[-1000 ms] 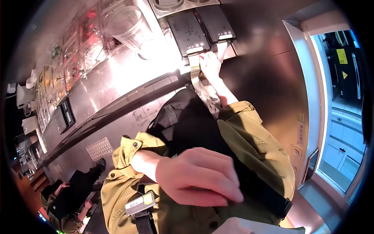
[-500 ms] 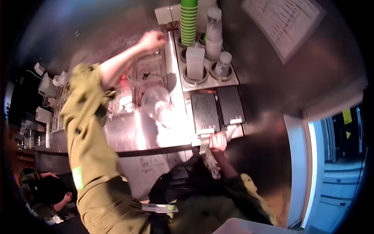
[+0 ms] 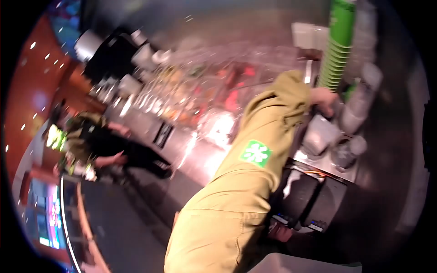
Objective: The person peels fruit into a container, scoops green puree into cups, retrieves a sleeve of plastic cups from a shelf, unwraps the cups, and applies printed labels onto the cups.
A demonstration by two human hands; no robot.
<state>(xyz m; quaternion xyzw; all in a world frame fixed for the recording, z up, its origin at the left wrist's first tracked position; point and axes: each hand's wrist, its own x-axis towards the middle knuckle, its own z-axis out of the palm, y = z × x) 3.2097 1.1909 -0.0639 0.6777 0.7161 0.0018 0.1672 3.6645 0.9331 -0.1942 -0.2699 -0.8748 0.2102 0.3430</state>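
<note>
My left hand (image 3: 324, 101) reaches the cup holders at the right, at the lower end of a stack of green cups (image 3: 335, 59). Its fingers are blurred and partly bent, and whether they touch the cups is unclear. A white square container (image 3: 320, 135) stands just below this hand. Lower down, part of my right hand (image 3: 281, 231) shows at the front edge of two black label printers (image 3: 301, 193). My left sleeve hides much around it, and its grip and any label strips are not visible.
Clear-walled trays of food (image 3: 200, 91) line the steel counter (image 3: 184, 148). White cups (image 3: 357, 107) stand behind the square container. At the left, people (image 3: 98, 141) in dark aprons stand by the counter. A dark curved counter is at lower left.
The view has swung left and blurred. My left hand has moved from above the food trays to the green cup stack. My right hand remains by the printers, now mostly hidden.
</note>
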